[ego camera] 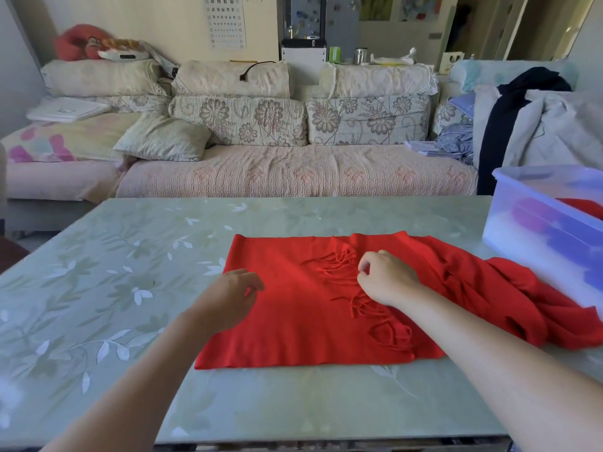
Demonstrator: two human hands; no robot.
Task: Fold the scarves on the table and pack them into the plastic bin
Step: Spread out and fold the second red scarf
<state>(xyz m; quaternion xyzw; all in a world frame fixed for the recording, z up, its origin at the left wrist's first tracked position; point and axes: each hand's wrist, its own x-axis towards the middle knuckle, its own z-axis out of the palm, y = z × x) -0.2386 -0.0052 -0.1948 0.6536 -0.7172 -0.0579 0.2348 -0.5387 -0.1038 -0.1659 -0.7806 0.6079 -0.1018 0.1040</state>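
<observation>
Floral tabletop (98,288) bears the red scarf (287,321), long axis left-right, its right end bunched against the edge-cropped plastic bin (522,230). Fingers of the left hand (233,298) hang loosely curled, empty; those of the right hand (386,278) curl over the fringe (332,259), pinch unclear.

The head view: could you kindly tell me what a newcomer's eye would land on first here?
The bright red scarf, spread on the green floral table with its fringe folded over the middle and its right end bunched up. Next, the left hand at its left edge and the right hand over the fringe. Then the translucent plastic bin at far right, purple and red showing inside.
</observation>
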